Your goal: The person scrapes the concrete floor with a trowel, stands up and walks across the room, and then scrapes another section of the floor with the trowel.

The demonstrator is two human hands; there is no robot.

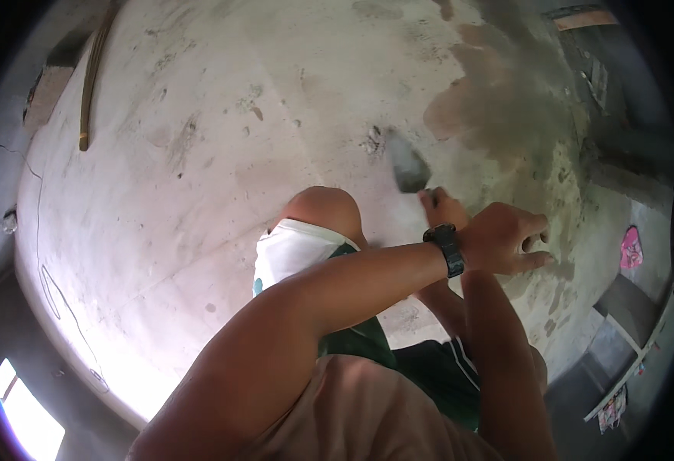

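Observation:
My right hand (446,211) grips a trowel (408,163), whose grey blade is blurred and points away from me near the floor. The handle is mostly hidden in the fingers. I cannot tell whether the blade touches the floor. A small heap of grey crumbs (374,140) lies just left of its tip. My left forearm crosses over the right one, with a black watch (446,250) on the wrist. Beyond it, my left hand (506,237) hangs with fingers bent and apart, holding nothing.
The concrete floor (221,169) is pale, with a dark damp patch (479,115) at far right. A long thin bundle of strips (95,77) lies at far left. A thin cable (45,284) runs along the left side. A pink item (631,247) is at right. My bent knee (323,206) rises mid-view.

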